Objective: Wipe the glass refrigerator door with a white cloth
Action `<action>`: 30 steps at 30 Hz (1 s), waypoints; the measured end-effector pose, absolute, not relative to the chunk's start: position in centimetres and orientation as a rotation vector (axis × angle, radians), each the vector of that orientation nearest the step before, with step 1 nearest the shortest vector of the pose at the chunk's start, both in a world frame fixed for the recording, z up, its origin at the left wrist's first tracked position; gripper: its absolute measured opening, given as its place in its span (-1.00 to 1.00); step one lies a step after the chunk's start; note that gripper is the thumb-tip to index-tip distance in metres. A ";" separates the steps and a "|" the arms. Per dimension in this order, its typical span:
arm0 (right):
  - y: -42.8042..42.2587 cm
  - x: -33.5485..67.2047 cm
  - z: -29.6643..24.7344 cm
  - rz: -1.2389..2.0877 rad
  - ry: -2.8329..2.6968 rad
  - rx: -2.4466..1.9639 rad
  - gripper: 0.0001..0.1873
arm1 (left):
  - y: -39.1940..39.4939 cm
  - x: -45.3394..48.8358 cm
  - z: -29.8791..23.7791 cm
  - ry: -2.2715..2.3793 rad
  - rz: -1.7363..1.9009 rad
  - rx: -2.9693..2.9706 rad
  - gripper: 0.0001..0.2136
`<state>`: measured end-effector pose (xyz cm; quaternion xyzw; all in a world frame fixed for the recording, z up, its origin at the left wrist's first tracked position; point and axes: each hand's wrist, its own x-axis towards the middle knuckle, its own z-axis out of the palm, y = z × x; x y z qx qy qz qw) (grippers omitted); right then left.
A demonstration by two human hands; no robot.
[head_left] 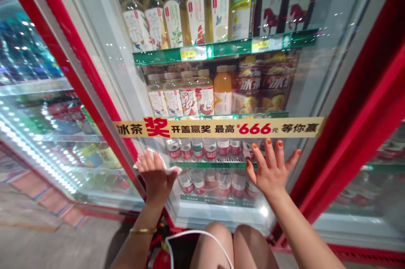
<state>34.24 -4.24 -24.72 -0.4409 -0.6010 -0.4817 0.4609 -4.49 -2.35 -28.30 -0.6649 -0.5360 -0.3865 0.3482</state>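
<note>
My left hand (pixel 155 175) presses a white cloth (pixel 166 168) against the glass door (pixel 122 87) of a drinks cooler, near the door's left edge. The cloth shows around the fingers, which lie over it; whether it is cloth or paper I cannot tell. My right hand (pixel 272 172) rests on the glass at the lower right with its fingers spread and nothing in it. Just above both hands, a yellow printed strip (pixel 221 128) runs across the door. Behind the glass, bottles (pixel 196 96) stand in rows on several shelves.
Red frames (pixel 91 87) border the door on both sides. To the left is another lit cooler (pixel 47 87) with drinks; more glass and bottles (pixel 357 189) appear at the right. A white cable (pixel 190 232) loops over my knees (pixel 218 243), close to the cooler's base.
</note>
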 end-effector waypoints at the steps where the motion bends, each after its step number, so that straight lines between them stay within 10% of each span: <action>1: -4.3 34.3 -24.7 -1.190 -1.477 -1.079 -0.10 | -2.0 -3.9 -27.9 -1.430 -1.014 -1.697 -0.17; 10: -4.0 34.1 -25.4 -1.141 -1.482 -1.130 -0.09 | -3.3 -4.8 -33.0 -1.033 -0.821 -1.945 -0.51; 22: -3.7 34.5 -26.4 -1.087 -1.466 -1.118 -0.14 | -3.3 -2.7 -34.9 -1.196 -0.843 -1.871 -0.09; 30: -3.8 34.4 -26.3 -1.079 -1.455 -1.138 -0.09 | -2.1 0.4 -22.1 -1.512 -1.184 -1.589 0.22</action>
